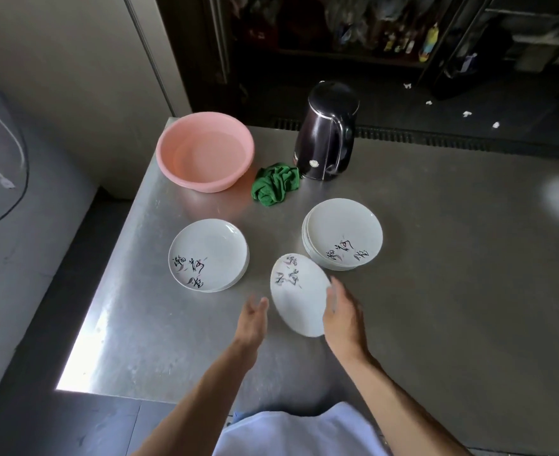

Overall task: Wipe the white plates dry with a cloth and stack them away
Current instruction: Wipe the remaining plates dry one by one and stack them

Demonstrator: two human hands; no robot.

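Right hand (342,311): grips the right edge of one white plate; the fingers are motion-blurred, so the exact finger placement cannot be told.
Held plate (296,291): raised off the counter and tilted steeply, its inner face turned left toward the other hand. Black brush lettering shows near its far rim. It sits just in front of the right stack.
Left hand (255,315): open, fingers straight and together, palm facing the held plate. It is near the plate's left edge but apart from it, holding nothing.
Left stack (209,255): white plates lying flat on the counter, left of the held plate, lettering on the near side of the top plate.
Right stack (344,232): a taller pile of white plates, flat, behind and to the right of the held plate.
Green cloth (275,185): crumpled on the counter, touched by neither hand, between the basin and the kettle and touching the kettle's base.
Pink basin (199,182): at the far left corner; a water line shows inside.
Black kettle (327,133): upright at the far edge, handle toward the camera.
Counter (436,258): brushed steel.
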